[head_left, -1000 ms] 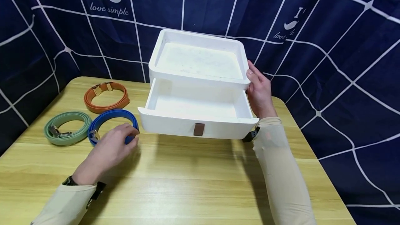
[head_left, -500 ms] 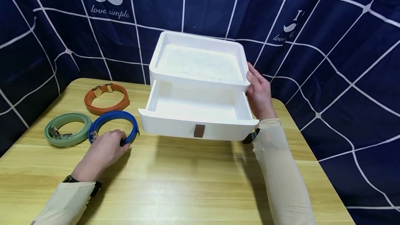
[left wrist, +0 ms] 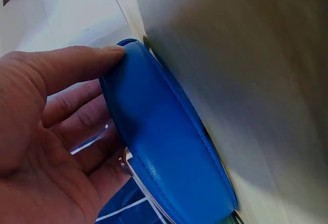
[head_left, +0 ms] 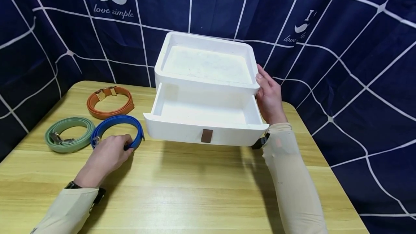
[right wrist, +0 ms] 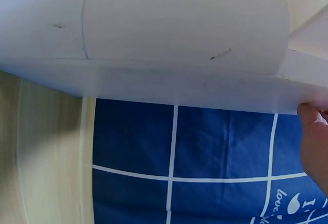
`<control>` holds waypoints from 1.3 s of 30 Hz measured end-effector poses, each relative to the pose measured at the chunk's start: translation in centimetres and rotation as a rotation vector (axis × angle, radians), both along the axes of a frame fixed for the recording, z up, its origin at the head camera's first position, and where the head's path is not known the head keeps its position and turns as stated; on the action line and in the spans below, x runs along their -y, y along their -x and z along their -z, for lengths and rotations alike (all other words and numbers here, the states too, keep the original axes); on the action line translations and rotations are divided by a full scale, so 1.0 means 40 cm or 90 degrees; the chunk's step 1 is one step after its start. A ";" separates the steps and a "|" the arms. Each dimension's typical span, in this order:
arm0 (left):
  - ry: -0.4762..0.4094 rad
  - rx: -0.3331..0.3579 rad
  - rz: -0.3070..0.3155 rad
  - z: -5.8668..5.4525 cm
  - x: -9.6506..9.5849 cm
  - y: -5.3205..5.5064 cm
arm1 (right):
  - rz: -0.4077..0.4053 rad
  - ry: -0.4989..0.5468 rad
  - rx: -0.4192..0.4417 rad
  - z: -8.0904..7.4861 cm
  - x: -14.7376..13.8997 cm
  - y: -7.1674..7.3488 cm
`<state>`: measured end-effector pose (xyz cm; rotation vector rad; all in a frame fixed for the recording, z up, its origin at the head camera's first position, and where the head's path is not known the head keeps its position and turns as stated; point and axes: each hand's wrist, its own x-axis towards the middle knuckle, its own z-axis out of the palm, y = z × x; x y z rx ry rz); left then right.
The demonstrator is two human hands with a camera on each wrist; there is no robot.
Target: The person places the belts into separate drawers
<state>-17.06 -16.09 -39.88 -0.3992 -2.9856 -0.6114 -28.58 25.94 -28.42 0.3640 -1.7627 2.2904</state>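
Note:
A coiled blue belt point(head_left: 121, 119) rests on the wooden table, its buckle on the left. My left hand point(head_left: 105, 158) pinches the near right part of the coil; in the left wrist view, the thumb point(left wrist: 87, 62) lies at the belt's edge with the other fingers behind the strap. At the centre back is a white drawer box point(head_left: 208, 81) with a shallow tray top. Its drawer point(head_left: 182, 130) is pulled out toward me, bare inside, with a brown tab point(head_left: 206, 135) on the front. My right hand point(head_left: 269, 98) holds the box's right side near the back.
Two more coiled belts lie on the left: an orange one point(head_left: 110, 113) with a gold buckle, and a green one point(head_left: 69, 147) touching the blue coil. A dark blue curtain point(head_left: 214, 6) with white lines hangs right behind the table point(head_left: 208, 194).
My left hand has drawn slightly back and left along the blue coil and closed its fingers on it. The right hand and box have stayed put.

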 end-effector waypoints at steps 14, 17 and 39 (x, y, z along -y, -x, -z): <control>-0.062 -0.100 0.045 -0.018 0.040 -0.012 | 0.007 -0.002 0.008 -0.005 0.001 -0.001; -0.062 -0.139 0.071 -0.020 0.050 -0.013 | 0.000 0.001 0.010 -0.004 -0.001 0.000; -0.217 -0.294 0.122 -0.096 0.110 -0.044 | 0.001 -0.003 0.009 0.004 -0.005 -0.001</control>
